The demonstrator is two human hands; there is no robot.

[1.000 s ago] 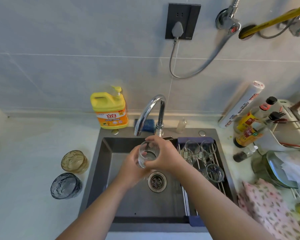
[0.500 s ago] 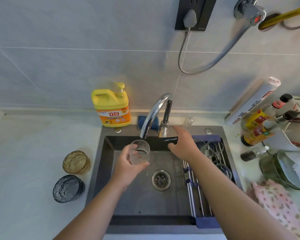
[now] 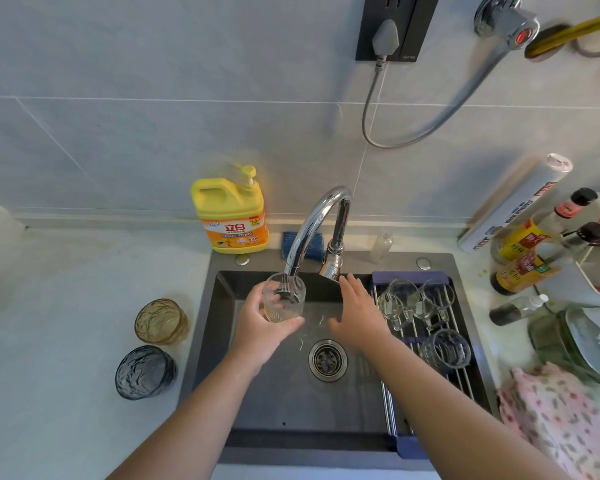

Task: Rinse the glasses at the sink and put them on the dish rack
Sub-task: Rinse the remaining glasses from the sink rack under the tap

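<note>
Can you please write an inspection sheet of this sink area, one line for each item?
Surface: pale counter around a dark sink.
Job's things: ribbed glass under the tap; amber glass and blue glass wait on the counter; three clear glasses on the dish rack.
Clutter: soap jug, bottles, floral cloth.
Grips: left hand holds the ribbed glass; right hand open, empty, below the tap handle.
Cables: grey cord from the wall socket.
Surroundings: tiled wall.
</note>
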